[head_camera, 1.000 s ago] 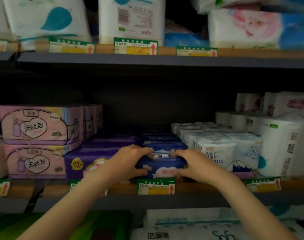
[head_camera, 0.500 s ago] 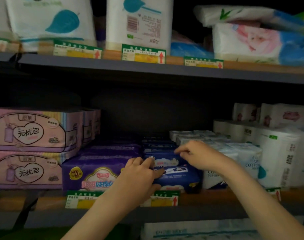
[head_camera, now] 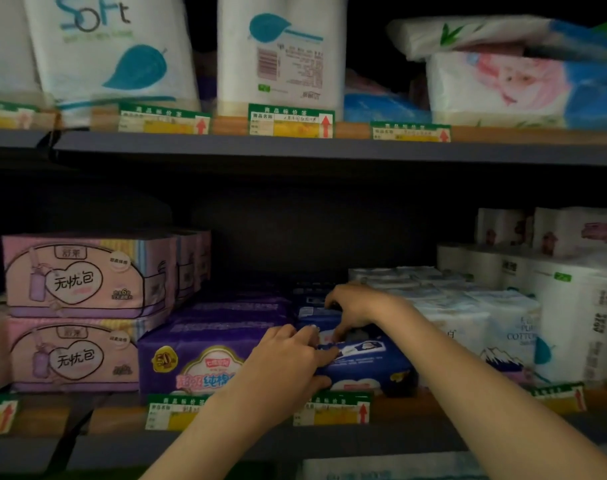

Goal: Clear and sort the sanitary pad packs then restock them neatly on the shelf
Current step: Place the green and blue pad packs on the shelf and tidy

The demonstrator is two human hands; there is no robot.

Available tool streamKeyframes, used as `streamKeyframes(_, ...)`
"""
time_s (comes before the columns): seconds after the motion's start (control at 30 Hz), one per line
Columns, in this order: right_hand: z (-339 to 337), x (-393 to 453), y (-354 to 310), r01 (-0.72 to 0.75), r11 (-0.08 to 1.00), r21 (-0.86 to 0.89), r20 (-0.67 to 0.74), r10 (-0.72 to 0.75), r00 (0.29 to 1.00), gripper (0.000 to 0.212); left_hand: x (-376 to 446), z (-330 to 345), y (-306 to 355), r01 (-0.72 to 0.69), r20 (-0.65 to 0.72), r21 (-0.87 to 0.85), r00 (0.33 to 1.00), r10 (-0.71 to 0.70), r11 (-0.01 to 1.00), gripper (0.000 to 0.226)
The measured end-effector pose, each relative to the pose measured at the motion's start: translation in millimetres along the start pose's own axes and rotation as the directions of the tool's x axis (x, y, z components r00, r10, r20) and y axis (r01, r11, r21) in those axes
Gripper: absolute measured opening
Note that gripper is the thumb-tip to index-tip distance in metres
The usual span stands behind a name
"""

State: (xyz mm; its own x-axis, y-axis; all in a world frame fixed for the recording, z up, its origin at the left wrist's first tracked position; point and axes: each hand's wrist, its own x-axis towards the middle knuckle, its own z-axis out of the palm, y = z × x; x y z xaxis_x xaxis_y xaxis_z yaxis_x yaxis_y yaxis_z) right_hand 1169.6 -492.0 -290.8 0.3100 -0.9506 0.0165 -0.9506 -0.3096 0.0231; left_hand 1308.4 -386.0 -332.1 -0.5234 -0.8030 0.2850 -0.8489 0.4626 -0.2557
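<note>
While you work at the middle shelf [head_camera: 416, 403], you seem to be in the sorting step; your left hand [head_camera: 288, 362] lies over the front dark blue pack [head_camera: 367, 367], thumb under its edge, so it holds it; your right hand [head_camera: 355, 308] reaches behind with curled fingers, but I cannot tell what it grips. Next you probably must lift or align this pack; its plastic wrap looks soft and glossy, so it may slip. Beside it stands a purple pack [head_camera: 198, 358], rectangular and puffy.

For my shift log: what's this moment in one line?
stage: restocking | left hand: grips front blue pack | right hand: reaching behind it | shelf: middle
</note>
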Motion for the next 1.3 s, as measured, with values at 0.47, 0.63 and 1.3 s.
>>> streamKeyframes(0.47,-7,-55,45,0.297,0.423,0.856,-0.456,0.346,0.820,0.042,27,-10,-38,0.082,-0.331,-0.581,0.885,-0.326,0.810,0.044)
streamKeyframes(0.63,-6,-60,39,0.333,0.208,0.920,-0.386,0.323,0.864,0.035,61,-5,-44,0.004,-0.132,-0.814,0.972,-0.192,0.580,0.094)
streamKeyframes(1.3,6,-42,41,-0.127,0.990,-0.066,-0.244,0.108,0.964,0.038,107,20,-67,-0.031,0.248,-0.143,0.967,0.066,0.989,0.053)
